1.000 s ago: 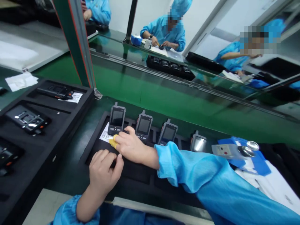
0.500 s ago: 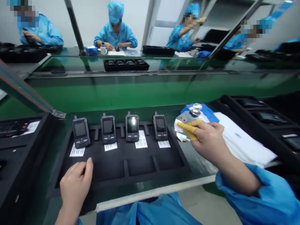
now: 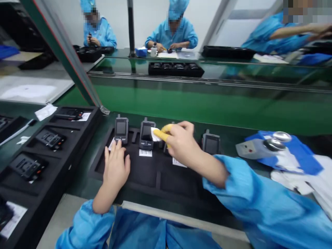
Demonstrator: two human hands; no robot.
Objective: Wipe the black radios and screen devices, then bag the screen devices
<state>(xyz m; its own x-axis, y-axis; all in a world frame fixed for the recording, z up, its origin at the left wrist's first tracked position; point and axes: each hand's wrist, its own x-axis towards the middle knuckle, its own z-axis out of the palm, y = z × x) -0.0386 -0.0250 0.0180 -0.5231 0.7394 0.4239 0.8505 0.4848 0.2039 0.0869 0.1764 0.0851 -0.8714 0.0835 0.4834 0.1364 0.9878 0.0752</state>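
Note:
My left hand (image 3: 116,164) is open, its fingers stretched out over the bottom edge of the leftmost handheld radio (image 3: 121,129). Yellow covers wrap fingertips of my right hand (image 3: 181,140), which pinches a small white wipe (image 3: 155,135). That wipe is at the right edge of the second handheld radio (image 3: 146,133), a grey unit with a dark screen and short antenna. Behind my right hand the third radio is mostly hidden. A fourth radio (image 3: 211,143) sits further right, partly covered by my forearm. All lie in a black foam tray (image 3: 145,174) with printed white labels (image 3: 145,153).
A bottle with a metal cap (image 3: 259,148) stands on blue material (image 3: 303,157) at the right, beside white cloths (image 3: 292,180). Another foam tray (image 3: 58,169) holding devices lies at the left. Past the green partition (image 3: 207,100), co-workers in blue sit at a bench.
The view has swung left. My right hand has moved from beside the bottle to the second radio with the wipe. My left hand has uncurled and reached the leftmost radio.

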